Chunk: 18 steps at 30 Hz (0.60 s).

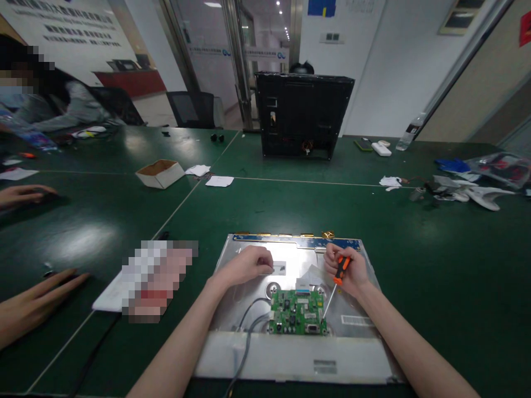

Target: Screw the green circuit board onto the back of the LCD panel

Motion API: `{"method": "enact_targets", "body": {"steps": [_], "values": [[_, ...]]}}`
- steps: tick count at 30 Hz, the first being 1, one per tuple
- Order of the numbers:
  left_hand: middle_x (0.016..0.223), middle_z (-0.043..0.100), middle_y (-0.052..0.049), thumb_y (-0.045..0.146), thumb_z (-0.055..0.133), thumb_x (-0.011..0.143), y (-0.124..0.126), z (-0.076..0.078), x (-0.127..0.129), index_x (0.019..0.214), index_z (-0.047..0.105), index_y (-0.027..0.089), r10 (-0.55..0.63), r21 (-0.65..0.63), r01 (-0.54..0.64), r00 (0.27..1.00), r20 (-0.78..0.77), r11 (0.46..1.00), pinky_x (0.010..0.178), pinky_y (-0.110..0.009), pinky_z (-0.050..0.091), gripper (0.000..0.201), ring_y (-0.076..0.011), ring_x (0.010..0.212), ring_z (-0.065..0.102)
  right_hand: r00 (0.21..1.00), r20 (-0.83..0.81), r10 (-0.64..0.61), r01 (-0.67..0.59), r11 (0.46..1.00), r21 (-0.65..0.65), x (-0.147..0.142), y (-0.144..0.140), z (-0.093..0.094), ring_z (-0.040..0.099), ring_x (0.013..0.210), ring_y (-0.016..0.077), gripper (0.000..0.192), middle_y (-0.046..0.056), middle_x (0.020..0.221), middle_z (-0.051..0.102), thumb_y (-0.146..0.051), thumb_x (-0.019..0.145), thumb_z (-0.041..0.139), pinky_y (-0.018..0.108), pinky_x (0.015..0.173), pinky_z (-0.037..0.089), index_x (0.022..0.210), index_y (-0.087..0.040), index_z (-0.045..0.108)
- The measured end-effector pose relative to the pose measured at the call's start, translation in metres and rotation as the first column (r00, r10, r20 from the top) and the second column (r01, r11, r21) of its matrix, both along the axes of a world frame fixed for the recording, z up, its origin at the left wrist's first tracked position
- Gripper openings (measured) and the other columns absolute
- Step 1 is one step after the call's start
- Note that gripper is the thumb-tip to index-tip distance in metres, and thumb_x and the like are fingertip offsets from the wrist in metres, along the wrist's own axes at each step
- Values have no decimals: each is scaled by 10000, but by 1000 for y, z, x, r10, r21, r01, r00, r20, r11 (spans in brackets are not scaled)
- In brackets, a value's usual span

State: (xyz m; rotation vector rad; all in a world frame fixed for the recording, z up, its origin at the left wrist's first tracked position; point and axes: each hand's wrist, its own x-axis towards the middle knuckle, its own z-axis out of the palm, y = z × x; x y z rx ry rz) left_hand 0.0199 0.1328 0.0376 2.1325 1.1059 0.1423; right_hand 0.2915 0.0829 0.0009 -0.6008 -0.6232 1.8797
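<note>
Green tabletop (pixel 298 207) spread across the frame, with a black monitor casing (pixel 305 116) standing at upper centre. At lower centre, a circuit board (pixel 295 311) sat on a flat panel (pixel 290 356), its long axis running left to right. It lay below and left of the right hand (pixel 350 271), which was wrapped round a screwdriver (pixel 341 271) slanting down-left to the board's nearer, lower-right corner. Above the board's left end, the left hand (pixel 249 263) curled, its grip impossible to tell.
</note>
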Motion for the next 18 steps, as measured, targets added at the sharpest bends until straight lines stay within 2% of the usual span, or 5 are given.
{"method": "enact_targets", "body": {"steps": [5, 10, 14, 18], "values": [[737, 635, -13, 302, 601, 806, -5, 0, -7, 720, 640, 163, 69, -18, -68, 994, 87, 998, 629, -252, 383, 169, -168, 692, 561, 1000, -2, -26, 26, 1000, 2, 3, -3, -5, 169, 405, 69, 109, -61, 497, 294, -266, 685, 497, 180, 358, 191, 619, -179, 494], [741, 647, -5, 270, 589, 816, -10, 1, -10, 785, 658, 163, 45, -138, -23, 987, 156, 990, 649, -247, 416, 131, -155, 701, 571, 999, 2, -45, 45, 999, -9, 1, -5, -4, 176, 412, 75, 110, -60, 499, 291, -261, 676, 503, 188, 365, 198, 608, -176, 514], [748, 663, -5, 202, 602, 778, -13, -3, -8, 787, 662, 156, 31, -261, 31, 973, 230, 965, 650, -241, 438, 76, -147, 698, 588, 998, 11, -57, 57, 998, -19, 0, -5, -2, 181, 418, 79, 111, -55, 511, 300, -261, 675, 510, 195, 371, 199, 605, -176, 519], [706, 659, 3, 203, 642, 760, -13, -6, -6, 776, 677, 151, 20, -315, 66, 965, 261, 947, 605, -222, 431, 66, -131, 646, 578, 997, 29, -66, 67, 998, -22, 1, -5, -2, 186, 427, 84, 122, -54, 512, 296, -269, 677, 521, 203, 378, 208, 595, -178, 511]]}}
